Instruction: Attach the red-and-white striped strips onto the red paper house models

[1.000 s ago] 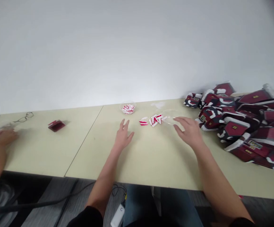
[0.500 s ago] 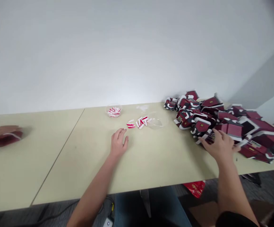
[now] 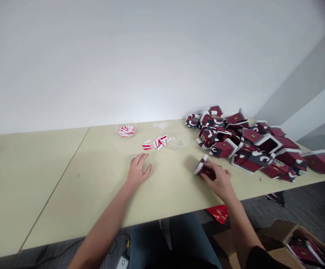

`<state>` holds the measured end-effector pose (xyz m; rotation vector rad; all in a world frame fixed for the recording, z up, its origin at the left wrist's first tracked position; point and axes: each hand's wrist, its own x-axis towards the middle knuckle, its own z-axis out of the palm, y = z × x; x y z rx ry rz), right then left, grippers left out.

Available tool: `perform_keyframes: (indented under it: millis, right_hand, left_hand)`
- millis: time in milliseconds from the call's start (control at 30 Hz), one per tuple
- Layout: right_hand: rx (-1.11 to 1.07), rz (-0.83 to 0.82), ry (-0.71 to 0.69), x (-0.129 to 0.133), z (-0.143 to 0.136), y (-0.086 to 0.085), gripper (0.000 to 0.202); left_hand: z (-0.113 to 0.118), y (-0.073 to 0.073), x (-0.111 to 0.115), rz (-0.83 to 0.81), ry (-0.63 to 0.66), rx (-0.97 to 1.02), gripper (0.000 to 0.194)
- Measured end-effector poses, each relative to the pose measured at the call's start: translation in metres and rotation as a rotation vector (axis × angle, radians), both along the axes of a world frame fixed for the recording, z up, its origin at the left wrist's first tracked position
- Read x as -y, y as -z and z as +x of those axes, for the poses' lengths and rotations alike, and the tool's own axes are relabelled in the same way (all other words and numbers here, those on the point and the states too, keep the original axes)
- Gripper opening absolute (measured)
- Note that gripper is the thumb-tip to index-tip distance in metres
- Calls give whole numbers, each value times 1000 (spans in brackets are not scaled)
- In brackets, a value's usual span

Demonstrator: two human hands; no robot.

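My right hand (image 3: 218,181) grips a small dark red house-shaped piece (image 3: 201,165) with white trim, tilted just above the table; my fingers hide part of it. My left hand (image 3: 136,171) rests on the table with its fingers apart and nothing in them. Just beyond its fingertips lie a few red and white strips (image 3: 147,147), and more loose strips (image 3: 160,142) sit beside a clear, shallow plastic dish (image 3: 177,143). On the right spreads a heap of similar dark red house-shaped pieces (image 3: 250,158) with black and white patches.
A clear bowl of red and white strips (image 3: 127,130) stands near the wall. Below the table's right side is an open cardboard box (image 3: 277,233) holding more dark red pieces. A red bag (image 3: 219,214) lies under the front edge. A seam (image 3: 57,186) crosses the table at left.
My right hand has moved left from the heap, bringing a house-shaped piece with it. My left hand stays on the table. Another person's hand at far left has gone from view.
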<state>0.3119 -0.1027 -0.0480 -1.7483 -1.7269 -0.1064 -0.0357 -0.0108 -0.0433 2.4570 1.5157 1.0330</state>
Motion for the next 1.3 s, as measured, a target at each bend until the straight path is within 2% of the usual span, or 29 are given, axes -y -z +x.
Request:
perform_keyframes:
  millis: [67, 100, 233, 367, 500, 567, 633, 733, 867, 967, 1067, 1167, 1300]
  right_hand:
    - [-33, 37, -197, 3, -13, 0, 45]
    - [-40, 60, -232, 4, -17, 1, 46]
    - [-164, 136, -141, 8, -25, 7, 54]
    - [-320, -3, -212, 3, -43, 9, 45]
    - [-321, -148, -450, -26, -73, 0, 40]
    - [-327, -212, -602, -53, -86, -5, 40]
    - [-292, -254, -675, -84, -98, -10, 40]
    - [-92, -299, -661, -129, -118, -16, 39]
    - [90, -326, -641, -167, -155, -19, 36]
    - [160, -343, -582, -178, -181, -16, 32]
    - [171, -344, -511, -183, -197, -9, 27]
    - [152, -340, -467, -186, -201, -4, 27]
    - [93, -329, -455, -184, -192, -4, 29]
  left_hand:
    - [0, -2, 3, -10, 38, -23, 54]
    - [0, -3, 4, -15, 57, -34, 56]
    - [1, -7, 11, -54, 138, -76, 66]
    - [6, -11, 16, -135, 239, -120, 80]
    - [6, -12, 15, -240, 272, -118, 98]
    - [-3, -12, 11, -229, 254, -57, 100]
    - [-18, -13, 4, -164, 202, 59, 100]
    - [-42, -13, -8, -114, 73, 300, 98]
    - [-50, -8, -17, -337, -28, 635, 73]
    - [-38, -4, -20, -465, -116, 826, 54]
    - [-26, -1, -19, -484, -152, 865, 44]
    - [-16, -1, -14, -500, -101, 855, 40]
    - [-6, -1, -8, -560, 6, 868, 39]
